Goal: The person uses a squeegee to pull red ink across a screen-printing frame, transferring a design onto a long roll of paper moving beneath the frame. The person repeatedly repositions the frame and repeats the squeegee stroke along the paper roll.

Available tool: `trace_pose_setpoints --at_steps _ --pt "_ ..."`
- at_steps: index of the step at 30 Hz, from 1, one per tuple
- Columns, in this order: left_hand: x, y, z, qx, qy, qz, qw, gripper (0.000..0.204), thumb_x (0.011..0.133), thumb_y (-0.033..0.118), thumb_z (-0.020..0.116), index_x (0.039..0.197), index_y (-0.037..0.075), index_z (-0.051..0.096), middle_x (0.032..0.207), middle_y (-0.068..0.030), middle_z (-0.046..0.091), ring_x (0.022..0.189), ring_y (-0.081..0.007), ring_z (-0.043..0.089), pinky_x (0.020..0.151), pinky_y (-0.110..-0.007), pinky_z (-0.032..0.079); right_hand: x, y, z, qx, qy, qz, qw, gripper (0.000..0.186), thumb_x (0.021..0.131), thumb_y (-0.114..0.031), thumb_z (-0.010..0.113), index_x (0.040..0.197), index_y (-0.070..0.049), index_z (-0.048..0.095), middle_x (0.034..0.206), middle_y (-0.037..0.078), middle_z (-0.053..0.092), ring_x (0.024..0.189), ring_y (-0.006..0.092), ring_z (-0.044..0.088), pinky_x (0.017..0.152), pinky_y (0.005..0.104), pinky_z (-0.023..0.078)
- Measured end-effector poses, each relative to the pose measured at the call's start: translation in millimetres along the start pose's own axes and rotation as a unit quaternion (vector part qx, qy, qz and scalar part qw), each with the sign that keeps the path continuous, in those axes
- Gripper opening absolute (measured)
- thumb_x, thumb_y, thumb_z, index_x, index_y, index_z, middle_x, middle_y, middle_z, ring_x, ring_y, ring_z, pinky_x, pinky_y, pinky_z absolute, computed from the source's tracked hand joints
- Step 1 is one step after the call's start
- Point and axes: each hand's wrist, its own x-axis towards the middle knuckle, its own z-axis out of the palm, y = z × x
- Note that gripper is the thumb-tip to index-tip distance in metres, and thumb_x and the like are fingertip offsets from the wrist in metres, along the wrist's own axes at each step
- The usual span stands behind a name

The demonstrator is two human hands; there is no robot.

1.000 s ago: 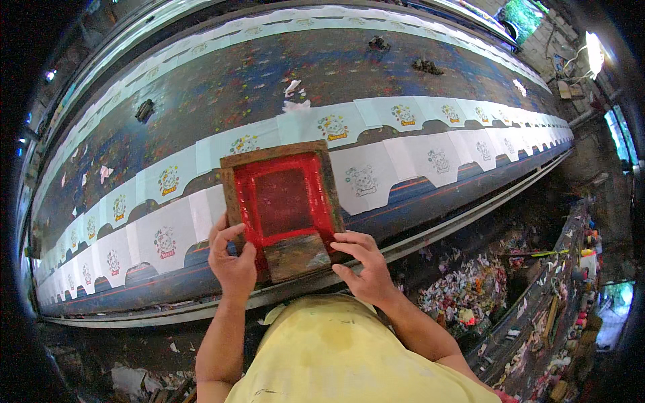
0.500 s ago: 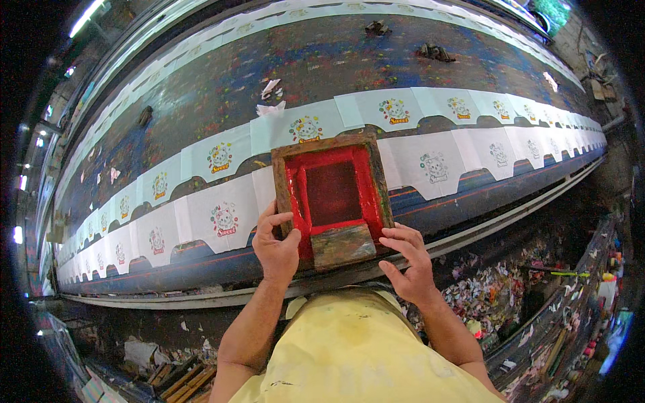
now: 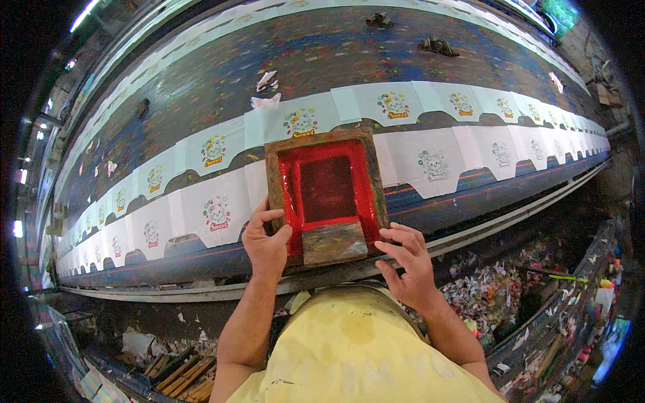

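Note:
A small wooden screen-printing frame (image 3: 274, 176) lies over the near row of white paper or fabric pieces, right before me. Wet red ink coats its inner sides around a dark red mesh (image 3: 326, 189). At its near end is a flat, worn wooden piece (image 3: 334, 243), smeared with paint. My left hand (image 3: 265, 243) is closed at the frame's left edge, with index finger and thumb over the rim. On the opposite side, my right hand (image 3: 406, 263) has its fingers spread, fingertips at the rim and thumb apart from it. The frame hides the print beneath.
The near row's white pieces (image 3: 437, 161) carry outlined cat prints; a farther row (image 3: 393, 104) shows yellow-coloured ones. Dark crumpled lumps (image 3: 439, 46) and paper scraps (image 3: 267, 101) lie on the paint-spotted table (image 3: 201, 94). A metal rail (image 3: 470, 238) edges it. Scraps (image 3: 484, 295) litter the floor.
The whole view has shifted slightly, and the frame appears a little farther left and up in it. Both hands keep their places at its sides.

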Motion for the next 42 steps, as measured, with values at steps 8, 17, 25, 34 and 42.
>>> trace_pose_setpoints --at_steps 8,17,25,34,42 --pt "2 -10 -7 0.057 -0.003 0.036 0.998 0.032 0.086 -0.01 0.08 0.116 0.002 0.079 0.171 -0.0271 0.063 0.157 -0.0314 0.063 0.131 -0.042 0.047 10 -26 14 -0.042 -0.034 -0.067 0.996 0.042 0.093 -0.008 0.089 0.134 -0.009 0.08 0.147 0.014 0.074 0.141 0.0415 0.068 0.118 0.0541 0.057" --pt "0 1 -1 0.075 0.004 0.042 0.996 0.031 0.084 -0.007 0.082 0.114 0.002 0.08 0.17 -0.0296 0.064 0.159 -0.0351 0.061 0.135 -0.045 0.042 45 -40 36 -0.152 -0.087 -0.131 0.976 0.045 0.088 -0.003 0.075 0.133 -0.006 0.081 0.135 0.013 0.075 0.132 0.0374 0.071 0.115 0.0526 0.058" --pt "3 -1 -1 0.078 0.006 0.062 0.995 0.023 0.086 -0.006 0.078 0.107 0.003 0.083 0.169 -0.0255 0.066 0.154 -0.0338 0.066 0.127 -0.041 0.05 84 -51 40 -0.148 -0.181 -0.093 0.968 0.051 0.088 0.003 0.071 0.138 -0.002 0.078 0.134 0.015 0.077 0.127 0.039 0.071 0.113 0.0498 0.059" --pt "1 8 0 0.103 0.007 0.033 0.994 0.023 0.085 -0.006 0.08 0.105 0.003 0.082 0.17 -0.024 0.066 0.149 -0.0301 0.069 0.122 -0.039 0.053 67 -50 24 -0.125 -0.202 -0.067 0.969 0.051 0.089 0.001 0.069 0.14 -0.002 0.077 0.134 0.016 0.078 0.127 0.0394 0.072 0.117 0.0498 0.058" --pt "0 4 -1 0.076 0.017 0.027 0.997 0.021 0.086 -0.011 0.078 0.101 0.003 0.079 0.17 -0.022 0.066 0.139 -0.0237 0.073 0.111 -0.033 0.057 58 -25 37 -0.1 -0.122 -0.134 0.978 0.05 0.09 -0.002 0.073 0.14 -0.003 0.078 0.137 0.013 0.076 0.132 0.0371 0.072 0.116 0.0505 0.06"
